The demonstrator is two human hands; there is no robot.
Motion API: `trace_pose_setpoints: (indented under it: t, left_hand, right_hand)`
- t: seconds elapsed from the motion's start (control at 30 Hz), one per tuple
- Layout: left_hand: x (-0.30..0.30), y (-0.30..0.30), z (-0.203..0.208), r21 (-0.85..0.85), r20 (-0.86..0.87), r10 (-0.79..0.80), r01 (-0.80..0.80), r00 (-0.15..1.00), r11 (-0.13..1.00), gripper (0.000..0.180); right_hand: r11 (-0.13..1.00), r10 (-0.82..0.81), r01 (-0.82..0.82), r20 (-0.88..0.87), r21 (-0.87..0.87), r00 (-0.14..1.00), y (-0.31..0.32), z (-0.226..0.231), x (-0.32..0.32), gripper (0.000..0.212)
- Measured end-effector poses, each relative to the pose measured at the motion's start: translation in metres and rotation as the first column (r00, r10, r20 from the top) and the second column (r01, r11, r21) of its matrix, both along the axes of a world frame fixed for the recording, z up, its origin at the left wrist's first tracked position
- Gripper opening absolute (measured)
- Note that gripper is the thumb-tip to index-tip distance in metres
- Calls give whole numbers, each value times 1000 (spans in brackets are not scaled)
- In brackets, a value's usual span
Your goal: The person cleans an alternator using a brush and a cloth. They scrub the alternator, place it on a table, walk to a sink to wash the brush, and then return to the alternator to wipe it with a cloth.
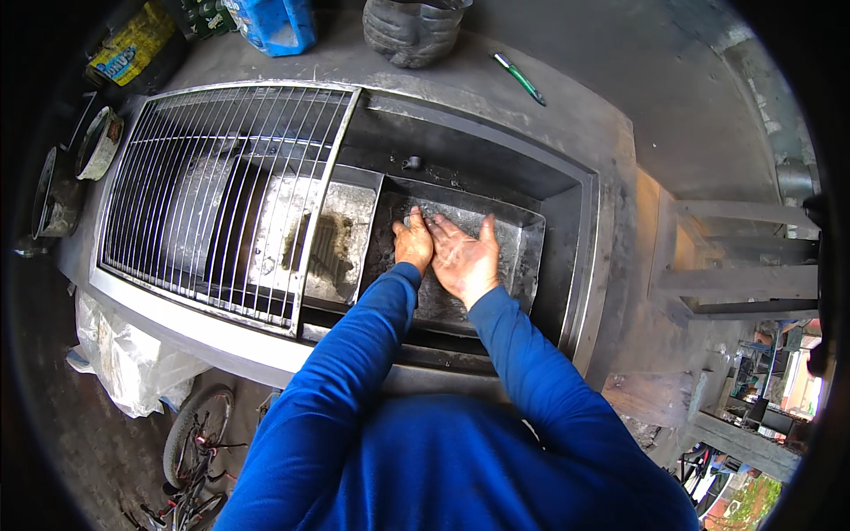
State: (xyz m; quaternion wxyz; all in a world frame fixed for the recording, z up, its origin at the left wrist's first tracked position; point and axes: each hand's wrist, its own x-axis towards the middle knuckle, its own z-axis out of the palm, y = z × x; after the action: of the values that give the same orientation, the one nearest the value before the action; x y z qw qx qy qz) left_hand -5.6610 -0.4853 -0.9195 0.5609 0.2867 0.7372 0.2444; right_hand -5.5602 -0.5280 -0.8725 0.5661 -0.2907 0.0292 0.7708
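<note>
Both my hands are low over the right-hand metal tray of a dark, rectangular basin. My right hand [467, 255] is turned palm up, its thumb apart and its fingers stretched out toward the left hand. Its palm looks wet or smudged. Right beside it, my left hand [413, 242] has its fingers curled in, its edge against the right fingers. Whatever is inside the left fingers, if anything, is hidden. Beneath the hands lies the grey, stained metal tray [527, 274]. A second metal tray [354, 202], holding a brownish wet patch, adjoins it on the left.
A wire grate [221, 142] covers the basin's left part. Along the far ledge are a blue container [274, 25], a cut plastic bottle [412, 34] and a green pen-like object [521, 78]. Metal rings [99, 143] stand at left. A bicycle [199, 442] is below left.
</note>
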Motion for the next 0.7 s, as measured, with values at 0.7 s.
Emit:
trace_pose_setpoints:
  t: [0.7]
  left_hand:
    - [0, 2, -51, 168, -5, -134, 133, 991, 977, 57]
  right_hand:
    - [850, 516, -487, 495, -199, 699, 5, -36, 70, 84]
